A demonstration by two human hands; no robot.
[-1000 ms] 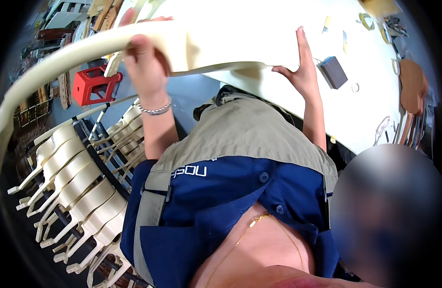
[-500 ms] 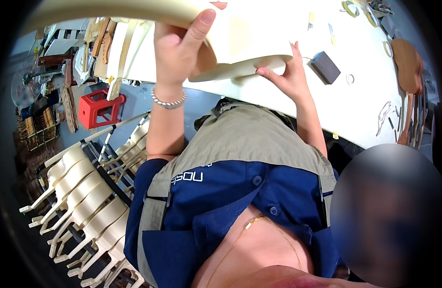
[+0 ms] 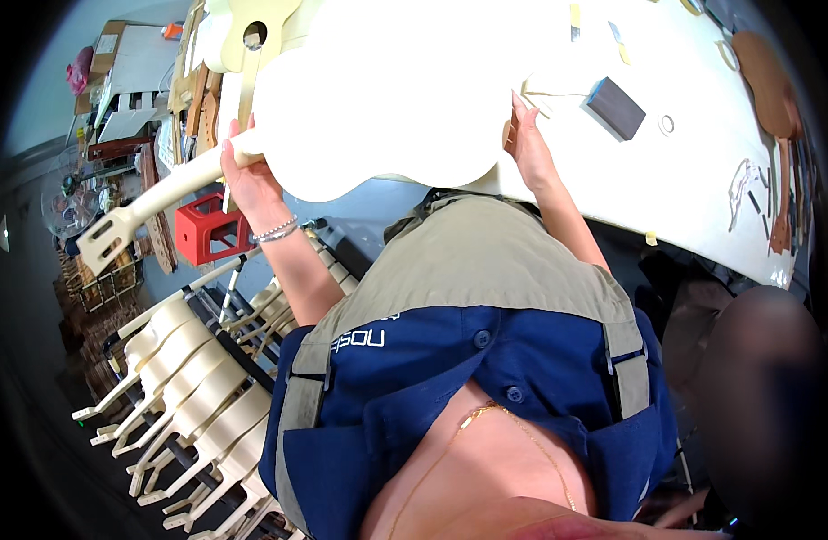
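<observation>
I hold a pale, unfinished guitar-shaped instrument (image 3: 378, 117) flat over the edge of a white worktable (image 3: 702, 180). My left hand (image 3: 243, 175) grips its neck where the neck meets the body; the headstock (image 3: 103, 238) points down to the left. My right hand (image 3: 526, 148) presses against the lower rim of the body. A bracelet circles my left wrist.
A dark sanding block (image 3: 614, 106), small rings and strips, and a brown instrument neck (image 3: 774, 99) lie on the table. A rack of several pale unfinished instruments (image 3: 189, 387) stands at lower left, behind a red crate (image 3: 207, 236). More instrument parts lean at upper left.
The instrument has turned from edge-on to lying flat over the table. My left hand slid down onto the neck, and my right hand moved onto the body's lower rim.
</observation>
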